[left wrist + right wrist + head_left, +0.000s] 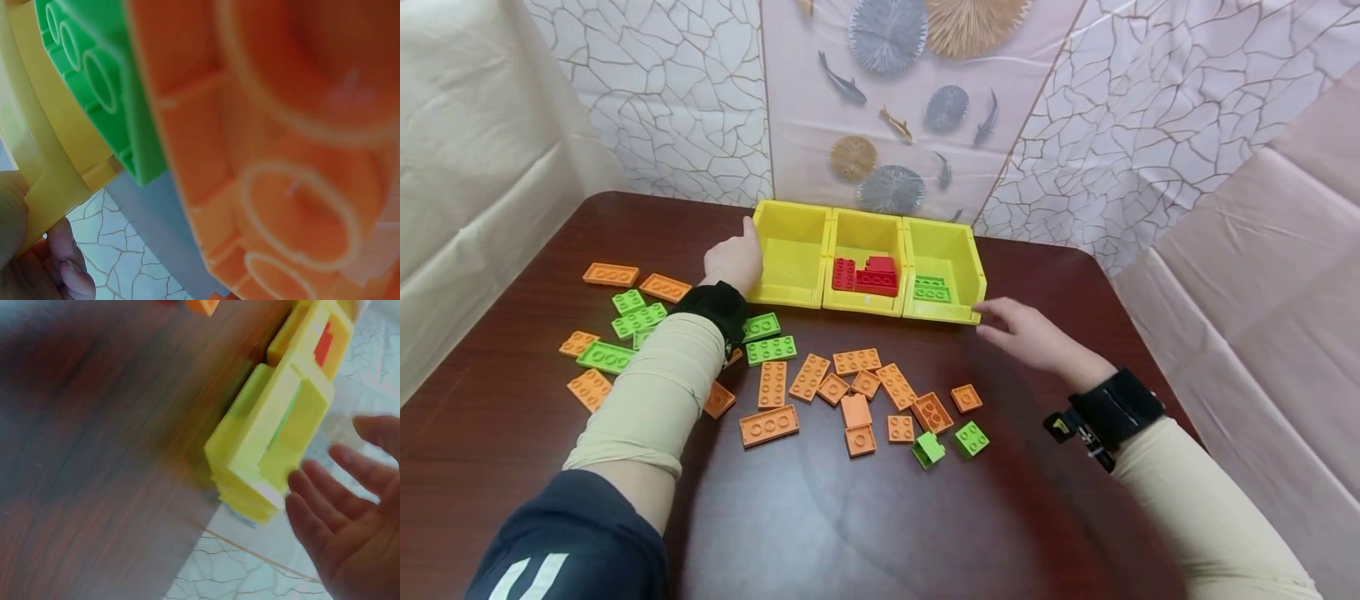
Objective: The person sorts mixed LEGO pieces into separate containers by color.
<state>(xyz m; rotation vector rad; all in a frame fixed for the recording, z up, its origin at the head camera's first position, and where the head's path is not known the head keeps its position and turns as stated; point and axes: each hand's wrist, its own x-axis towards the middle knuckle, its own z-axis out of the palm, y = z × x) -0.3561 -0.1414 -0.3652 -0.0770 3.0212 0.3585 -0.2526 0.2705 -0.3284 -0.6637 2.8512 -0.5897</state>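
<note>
1. Bins [863, 305]: yellow.
2. Bricks: red bricks [877, 282], green bricks [771, 350], orange bricks [772, 385].
3. Tabletop [887, 517]: reddish-brown, wood-grained.
4. Backdrop [670, 100]: white, gold crackle lines.
5. Central panel [797, 142]: pale pink; discs [891, 190] and fish [842, 81] grey and gold.
6. Wristbands [1120, 407]: black.
7. Sleeve [587, 525]: navy, white stripes.

Three yellow plastic bins [865, 233] stand in a row near the far edge of the glossy brown table [850, 533]. Red studded plastic bricks [877, 282] lie in the middle bin, green studded plastic bricks [932, 293] in the right. Before the bins and leftward lie orange studded plastic bricks [772, 385] and more green ones [771, 350].
</note>
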